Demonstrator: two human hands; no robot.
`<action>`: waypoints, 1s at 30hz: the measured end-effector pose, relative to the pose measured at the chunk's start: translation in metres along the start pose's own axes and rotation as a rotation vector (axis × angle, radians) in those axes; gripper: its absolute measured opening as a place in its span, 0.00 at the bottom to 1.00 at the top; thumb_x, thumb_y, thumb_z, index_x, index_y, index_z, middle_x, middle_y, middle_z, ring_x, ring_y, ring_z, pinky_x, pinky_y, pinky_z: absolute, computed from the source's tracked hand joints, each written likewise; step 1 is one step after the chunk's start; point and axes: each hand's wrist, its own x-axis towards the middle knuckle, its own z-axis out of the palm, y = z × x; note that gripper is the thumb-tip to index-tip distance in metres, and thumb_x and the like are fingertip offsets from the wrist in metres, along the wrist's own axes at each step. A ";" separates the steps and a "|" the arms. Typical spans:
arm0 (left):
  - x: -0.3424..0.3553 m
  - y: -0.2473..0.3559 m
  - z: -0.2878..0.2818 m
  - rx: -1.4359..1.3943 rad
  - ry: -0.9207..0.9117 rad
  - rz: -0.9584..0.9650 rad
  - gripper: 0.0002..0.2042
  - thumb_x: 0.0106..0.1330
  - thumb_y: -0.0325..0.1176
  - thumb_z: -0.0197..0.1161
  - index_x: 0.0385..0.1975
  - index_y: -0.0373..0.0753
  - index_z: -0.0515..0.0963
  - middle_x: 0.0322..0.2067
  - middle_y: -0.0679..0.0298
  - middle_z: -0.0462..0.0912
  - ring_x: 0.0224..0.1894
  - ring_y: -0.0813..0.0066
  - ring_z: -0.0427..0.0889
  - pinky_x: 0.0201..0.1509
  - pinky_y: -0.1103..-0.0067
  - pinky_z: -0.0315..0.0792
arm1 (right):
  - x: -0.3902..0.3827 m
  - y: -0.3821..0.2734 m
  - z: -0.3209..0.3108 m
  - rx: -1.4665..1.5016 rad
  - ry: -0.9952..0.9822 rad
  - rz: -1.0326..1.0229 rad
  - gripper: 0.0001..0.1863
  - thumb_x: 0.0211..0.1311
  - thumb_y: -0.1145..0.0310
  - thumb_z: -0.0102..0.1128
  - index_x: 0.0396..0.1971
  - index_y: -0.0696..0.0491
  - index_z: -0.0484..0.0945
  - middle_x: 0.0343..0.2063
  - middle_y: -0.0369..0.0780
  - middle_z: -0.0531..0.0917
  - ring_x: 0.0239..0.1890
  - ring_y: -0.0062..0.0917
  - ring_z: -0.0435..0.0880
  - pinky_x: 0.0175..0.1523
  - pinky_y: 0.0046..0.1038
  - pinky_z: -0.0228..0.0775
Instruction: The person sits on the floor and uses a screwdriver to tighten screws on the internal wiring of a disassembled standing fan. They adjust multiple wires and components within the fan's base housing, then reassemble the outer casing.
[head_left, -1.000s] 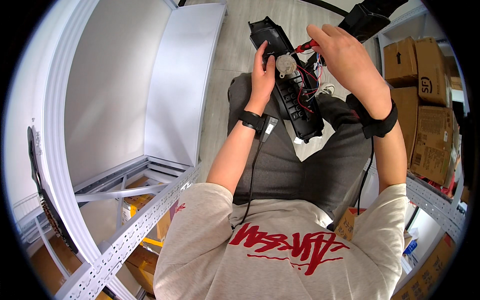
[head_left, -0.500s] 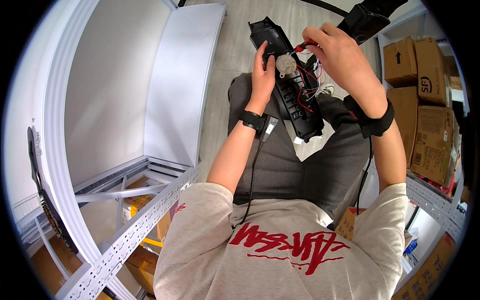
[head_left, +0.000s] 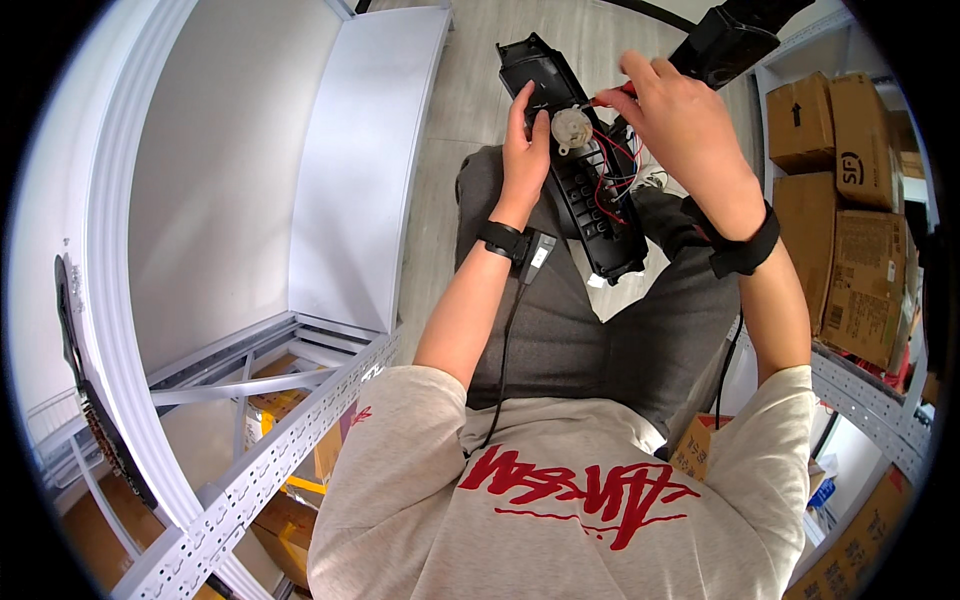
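A long black plastic housing [head_left: 607,248] lies open across my thighs, its hollow inner side facing up. My left hand [head_left: 524,155] grips its left edge, fingers along the side and thumb close to a round, whitish translucent part [head_left: 572,130]. Red, blue and white wires [head_left: 603,190] run from near this part into the housing. My right hand [head_left: 685,115] is closed on a red-handled screwdriver [head_left: 615,93], whose shaft points left to the upper edge of the round part. Whether its tip touches a screw is too small to tell.
A white panel [head_left: 365,170] and a perforated metal rack [head_left: 270,440] stand at the left. Cardboard boxes [head_left: 868,285] are stacked on shelving at the right. A black object [head_left: 725,45] stands beyond my right hand. A black cable [head_left: 508,350] hangs from my left wrist.
My right hand has turned slightly on the screwdriver, and its wrist has shifted a little to the left and down. My left hand and the housing stay in place.
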 end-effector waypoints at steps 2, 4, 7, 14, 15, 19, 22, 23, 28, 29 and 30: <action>0.001 -0.001 0.002 0.040 0.015 0.052 0.24 0.78 0.30 0.52 0.72 0.43 0.61 0.67 0.64 0.69 0.58 0.78 0.74 0.61 0.80 0.69 | 0.000 0.003 0.005 -0.042 0.020 -0.052 0.11 0.61 0.74 0.62 0.43 0.52 0.76 0.35 0.46 0.79 0.37 0.41 0.85 0.41 0.39 0.79; 0.002 -0.002 0.002 0.045 0.020 0.066 0.24 0.78 0.30 0.52 0.72 0.43 0.61 0.66 0.64 0.69 0.57 0.78 0.74 0.60 0.80 0.69 | 0.002 0.010 0.008 -0.001 0.127 -0.191 0.10 0.63 0.69 0.63 0.42 0.52 0.76 0.33 0.45 0.80 0.35 0.41 0.85 0.38 0.38 0.79; 0.001 -0.002 0.001 -0.018 0.003 0.005 0.24 0.78 0.30 0.52 0.72 0.42 0.61 0.67 0.64 0.69 0.58 0.78 0.74 0.61 0.80 0.69 | 0.003 0.017 0.010 0.157 0.276 -0.372 0.12 0.66 0.61 0.63 0.40 0.53 0.76 0.28 0.43 0.81 0.31 0.41 0.86 0.33 0.35 0.79; 0.000 0.002 0.002 0.016 -0.002 0.015 0.24 0.78 0.31 0.53 0.72 0.42 0.61 0.67 0.64 0.69 0.58 0.77 0.74 0.62 0.80 0.68 | 0.002 -0.008 0.003 -0.148 -0.093 0.084 0.09 0.65 0.66 0.64 0.40 0.52 0.76 0.37 0.45 0.80 0.34 0.41 0.86 0.38 0.38 0.80; -0.001 0.003 0.002 0.021 -0.004 0.017 0.24 0.78 0.31 0.53 0.72 0.42 0.61 0.67 0.64 0.69 0.58 0.77 0.74 0.61 0.80 0.68 | 0.002 -0.007 0.003 -0.186 -0.116 0.096 0.10 0.66 0.65 0.64 0.41 0.52 0.76 0.36 0.46 0.80 0.33 0.41 0.86 0.38 0.38 0.80; -0.001 0.006 0.002 0.003 -0.001 0.004 0.24 0.78 0.32 0.53 0.72 0.42 0.61 0.67 0.64 0.68 0.58 0.78 0.74 0.61 0.80 0.68 | 0.003 0.011 0.012 0.115 0.305 -0.360 0.12 0.66 0.63 0.63 0.41 0.55 0.75 0.29 0.45 0.81 0.29 0.42 0.86 0.32 0.36 0.80; 0.000 0.007 0.002 -0.015 -0.004 -0.012 0.24 0.78 0.31 0.53 0.72 0.42 0.61 0.67 0.63 0.68 0.58 0.78 0.74 0.61 0.80 0.68 | 0.004 0.008 0.012 0.138 0.175 -0.224 0.09 0.63 0.69 0.62 0.41 0.54 0.75 0.31 0.45 0.81 0.33 0.42 0.86 0.36 0.37 0.80; 0.000 0.007 0.002 0.002 -0.003 -0.013 0.24 0.78 0.31 0.53 0.72 0.42 0.61 0.67 0.63 0.68 0.58 0.78 0.74 0.61 0.80 0.68 | 0.003 0.001 0.010 0.059 0.073 -0.089 0.10 0.62 0.71 0.62 0.42 0.54 0.75 0.33 0.45 0.81 0.35 0.42 0.85 0.38 0.37 0.80; 0.001 0.005 0.001 -0.004 -0.010 -0.018 0.24 0.78 0.30 0.53 0.72 0.42 0.61 0.67 0.63 0.69 0.58 0.78 0.73 0.62 0.80 0.68 | 0.004 0.010 0.015 0.132 0.158 -0.180 0.11 0.62 0.68 0.64 0.42 0.54 0.75 0.31 0.46 0.81 0.32 0.44 0.85 0.36 0.39 0.80; 0.001 0.005 0.002 -0.018 -0.004 -0.012 0.24 0.78 0.30 0.53 0.72 0.42 0.61 0.67 0.62 0.69 0.59 0.77 0.73 0.62 0.80 0.67 | 0.005 0.011 0.015 0.216 0.227 -0.259 0.12 0.63 0.66 0.65 0.42 0.54 0.75 0.30 0.47 0.81 0.30 0.45 0.85 0.34 0.39 0.80; 0.000 0.005 0.003 -0.032 0.002 -0.005 0.24 0.78 0.30 0.53 0.72 0.42 0.62 0.67 0.62 0.69 0.59 0.77 0.73 0.62 0.80 0.67 | 0.006 0.011 0.015 0.300 0.296 -0.337 0.13 0.63 0.64 0.66 0.41 0.55 0.75 0.28 0.47 0.81 0.29 0.45 0.85 0.32 0.39 0.79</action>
